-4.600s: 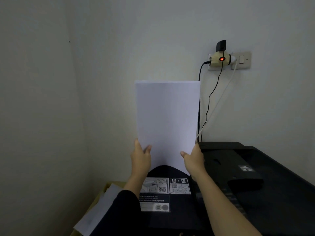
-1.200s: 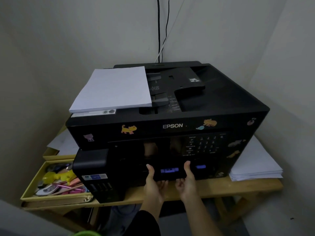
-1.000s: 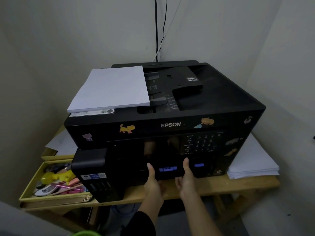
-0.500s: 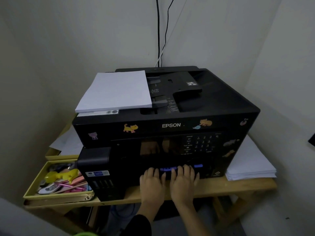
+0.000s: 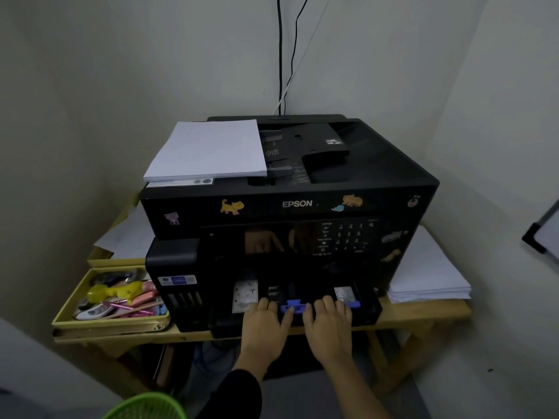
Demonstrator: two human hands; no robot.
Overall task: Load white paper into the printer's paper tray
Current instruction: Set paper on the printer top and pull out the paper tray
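1. Black printer (image 5: 348,189) fills most of the wooden table (image 5: 423,313), pushed into the corner so its cables (image 5: 280,55) run straight up the wall behind it.
2. White paper (image 5: 208,149), the stack I mean to load, lies flat on the printer's lid at the back left. I judge it sits there to free both hands for the tray while staying close for the next step.
3. More paper (image 5: 429,276) is piled on the table just right of the printer, and loose sheets (image 5: 130,234) lie on its left; neither is in my hands.
4. Low at the front, the tray (image 5: 302,294) is partly out of the printer, far enough to show its white labels and dark inside. No paper is visible in the part I can see.
5. Yellow box (image 5: 75,309) of pens and small items sits on the table's left end, clear of the tray's path.
6. Left hand (image 5: 266,328) and right hand (image 5: 328,328) lie side by side, palms down, fingers curled over the tray's front edge. They grip it together, I judge, so it slides straight rather than skewing.
7. Blue guide (image 5: 292,306) shows between my hands; another blue tab (image 5: 352,304) peeks out right of them. I expect to set these to the sheet width before the paper goes in.
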